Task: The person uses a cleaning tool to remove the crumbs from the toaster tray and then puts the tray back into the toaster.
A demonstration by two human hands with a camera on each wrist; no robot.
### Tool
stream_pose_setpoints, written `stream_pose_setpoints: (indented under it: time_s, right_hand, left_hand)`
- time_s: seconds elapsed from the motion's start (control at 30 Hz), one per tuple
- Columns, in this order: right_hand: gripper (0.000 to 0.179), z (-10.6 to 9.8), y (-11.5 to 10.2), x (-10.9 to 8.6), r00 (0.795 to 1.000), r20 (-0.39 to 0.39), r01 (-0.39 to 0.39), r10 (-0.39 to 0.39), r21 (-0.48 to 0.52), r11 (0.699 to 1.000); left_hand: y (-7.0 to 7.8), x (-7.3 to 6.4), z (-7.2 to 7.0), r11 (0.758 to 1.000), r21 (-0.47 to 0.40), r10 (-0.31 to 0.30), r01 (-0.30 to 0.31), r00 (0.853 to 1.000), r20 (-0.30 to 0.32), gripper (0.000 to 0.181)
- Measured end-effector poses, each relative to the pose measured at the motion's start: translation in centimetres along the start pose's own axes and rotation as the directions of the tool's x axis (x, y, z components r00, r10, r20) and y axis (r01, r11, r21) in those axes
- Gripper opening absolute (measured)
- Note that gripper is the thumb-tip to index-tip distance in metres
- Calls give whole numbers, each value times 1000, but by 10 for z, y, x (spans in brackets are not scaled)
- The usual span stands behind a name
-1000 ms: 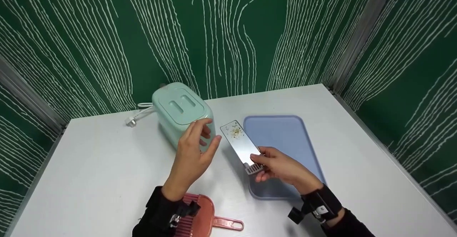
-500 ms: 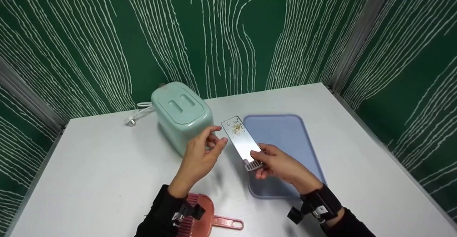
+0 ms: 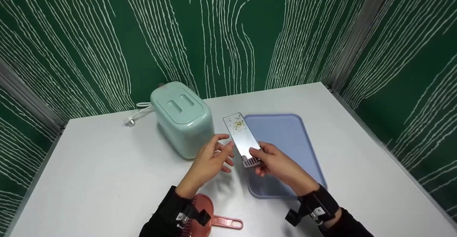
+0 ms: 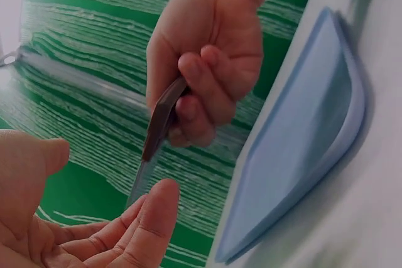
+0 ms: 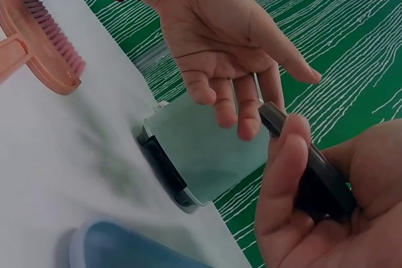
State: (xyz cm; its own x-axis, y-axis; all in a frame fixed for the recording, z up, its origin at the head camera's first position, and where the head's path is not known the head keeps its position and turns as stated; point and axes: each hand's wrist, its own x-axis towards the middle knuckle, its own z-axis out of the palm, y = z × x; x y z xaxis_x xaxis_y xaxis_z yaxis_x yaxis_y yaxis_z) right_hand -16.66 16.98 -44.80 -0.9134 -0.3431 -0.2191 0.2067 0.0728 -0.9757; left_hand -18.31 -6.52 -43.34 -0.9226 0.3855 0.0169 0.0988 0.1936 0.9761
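Note:
My right hand [image 3: 280,166] pinches the handle end of a flat metal crumb tray [image 3: 244,140], thumb on top and fingers beneath. Crumbs [image 3: 238,124] lie on the tray's far end, which points away from me. My left hand [image 3: 211,161] hovers left of the tray, its fingers loosely bent and holding nothing. The right wrist view shows that palm [image 5: 213,42] close to the tray's edge [image 5: 320,171]. Behind the left hand stands a mint-green toaster [image 3: 184,122], its lid on top. In the left wrist view the tray [image 4: 164,114] appears almost edge-on.
A blue serving tray [image 3: 285,133] lies on the white table [image 3: 107,172], under and beyond the right hand. Below the left wrist is a coral hand brush [image 3: 205,212] with pink bristles. The toaster's white plug [image 3: 129,121] rests at the back left.
My left hand has moved right and toward me, away from the toaster, coming nearer the crumb tray. The tray has shifted slightly away from me in the right hand.

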Motion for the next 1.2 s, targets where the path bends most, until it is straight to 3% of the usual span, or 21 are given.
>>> stream_pose_setpoints:
  time_s: [0.27,0.63,0.93,1.2]
  right_hand:
    - [28,6,3,1,995,-75,59,-65,-74,996]
    - [40,24,10,3,984,-155,77,-90,-92,993]
    - [43,39,14,3,977,-187,84,-97,-78,993]
    - [46,47,17,1,972,-207,102,-108,-39,994]
  left_hand:
    - [-3,-2,11,984,-146,-95,106,992,80,57]
    - [-15,-2,29,948,-240,-186,209,976,114,61]
    - [-18,-7,45,909,-375,-149,182,982,116,43]
    - [-22,-9,53,885,-437,-153,158,987,45,63]
